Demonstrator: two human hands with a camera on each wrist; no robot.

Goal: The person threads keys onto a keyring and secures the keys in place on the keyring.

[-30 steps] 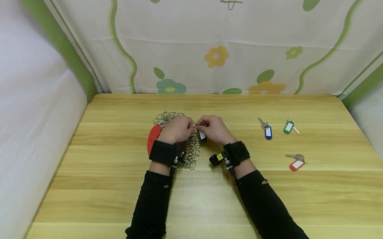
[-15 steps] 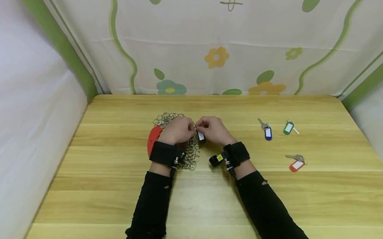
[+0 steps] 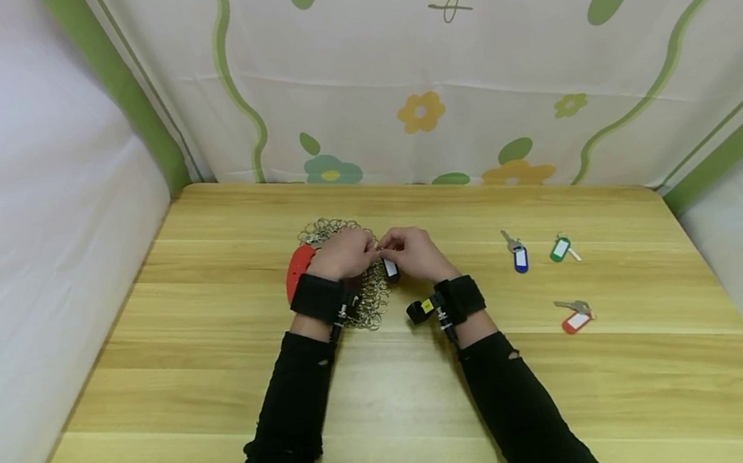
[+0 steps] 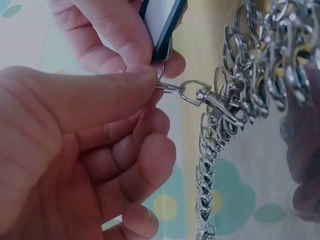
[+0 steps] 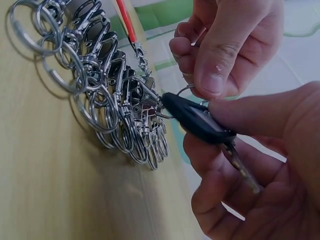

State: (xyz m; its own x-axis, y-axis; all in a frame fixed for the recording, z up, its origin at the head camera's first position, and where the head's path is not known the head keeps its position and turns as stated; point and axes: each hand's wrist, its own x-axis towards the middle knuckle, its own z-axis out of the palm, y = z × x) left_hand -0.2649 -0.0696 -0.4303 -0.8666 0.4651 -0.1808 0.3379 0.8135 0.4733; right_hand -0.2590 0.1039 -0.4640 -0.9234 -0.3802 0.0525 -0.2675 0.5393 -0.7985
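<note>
In the head view my left hand (image 3: 346, 254) and right hand (image 3: 418, 255) meet fingertip to fingertip above the table. The left thumb and fingers pinch a split ring (image 4: 170, 89), which is linked to a metal swivel clasp (image 4: 212, 102). That clasp belongs to a thick bunch of key rings (image 5: 107, 100) on a chain. Between the thumb and fingers of my right hand is a black key tag (image 5: 195, 120) with a white label. A key (image 5: 242, 167) hangs from the tag against the curled fingers. The tag's own ring sits right at the left fingertips, partly hidden.
A red curved piece (image 3: 299, 270) lies left of the left hand, partly covered by it. On the wooden table (image 3: 402, 415), to the right, lie keys with a blue tag (image 3: 520, 259), a green tag (image 3: 560, 247) and a red tag (image 3: 577, 321). Fabric walls enclose the table.
The black key tag has tilted slightly, showing its white label more, and has dropped a little. Both hands stay in nearly the same place.
</note>
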